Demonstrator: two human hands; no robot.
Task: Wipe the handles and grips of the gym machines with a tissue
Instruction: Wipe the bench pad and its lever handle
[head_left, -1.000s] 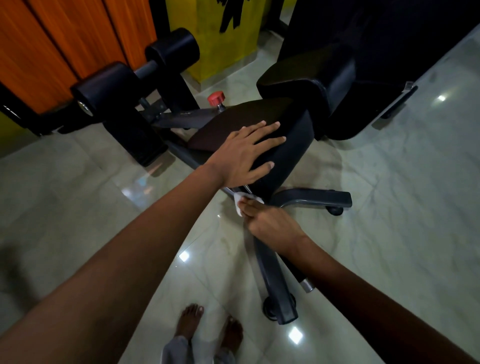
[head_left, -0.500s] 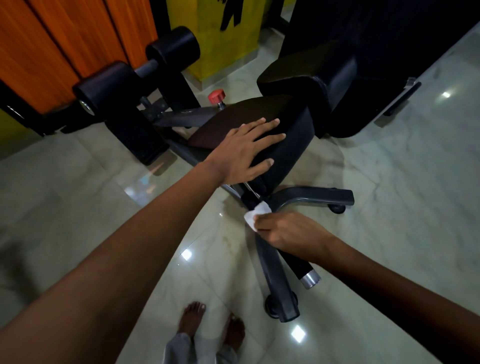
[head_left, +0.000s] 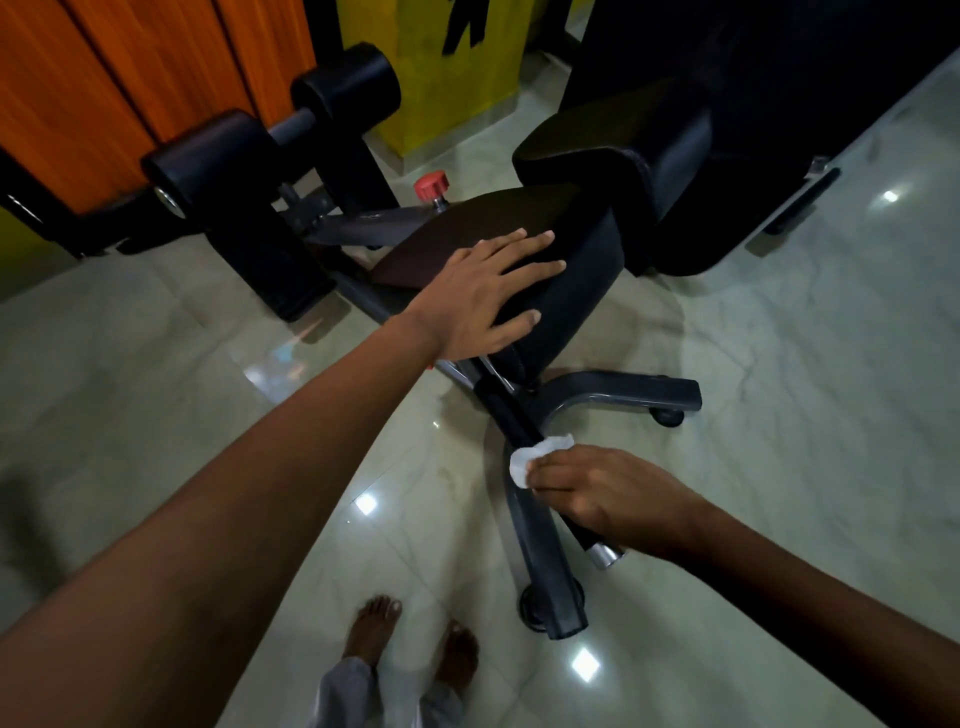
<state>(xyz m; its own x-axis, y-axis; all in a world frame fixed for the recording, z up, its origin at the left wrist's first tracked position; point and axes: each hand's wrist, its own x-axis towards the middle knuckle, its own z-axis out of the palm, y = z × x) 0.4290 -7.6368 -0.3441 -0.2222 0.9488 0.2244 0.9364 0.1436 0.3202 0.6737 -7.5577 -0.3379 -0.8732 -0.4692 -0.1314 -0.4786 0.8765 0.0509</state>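
Tissue (head_left: 540, 457), white, crumpled, against handle (head_left: 511, 413)

Left hand (head_left: 485, 299) flat on seat pad (head_left: 561, 291); right hand (head_left: 605, 493) presses tissue (head_left: 537, 454) around black handle (head_left: 511, 410).

Bare forearms (head_left: 249, 519), bare feet (head_left: 371, 626), pale trousers (head_left: 343, 693).

Soft white paper tissue (head_left: 540, 454), matt black handle (head_left: 511, 415), glossy marble floor (head_left: 779, 415)
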